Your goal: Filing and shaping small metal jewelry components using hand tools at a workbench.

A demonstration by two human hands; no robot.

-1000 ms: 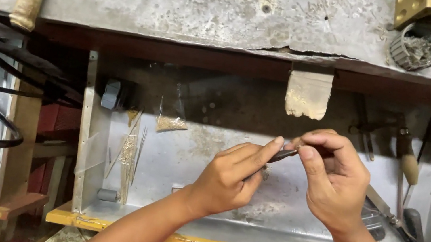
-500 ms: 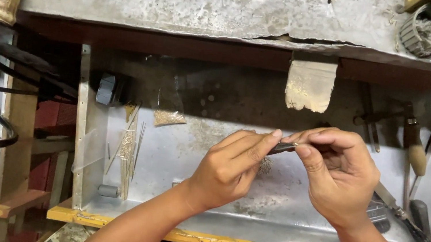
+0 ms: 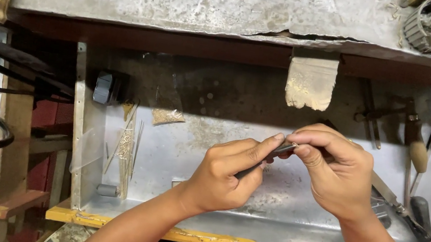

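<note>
Head view: my left hand (image 3: 224,172) and right hand (image 3: 338,173) both pinch a thin dark metal rod (image 3: 271,155) over the shiny metal tray (image 3: 175,149), centre. Wooden-handled tool (image 3: 415,146) at three o'clock. I'd keep fingers tight, steady.

Two bare forearms rise from the bottom edge and angle inward, meeting near the middle. The left hand (image 3: 227,172) is curled, its forefinger and thumb stretched up and right in a pinching grip. The right hand (image 3: 335,170) arches over from the right, knuckles up, fingertips pinched against the left hand's fingertips.
</note>
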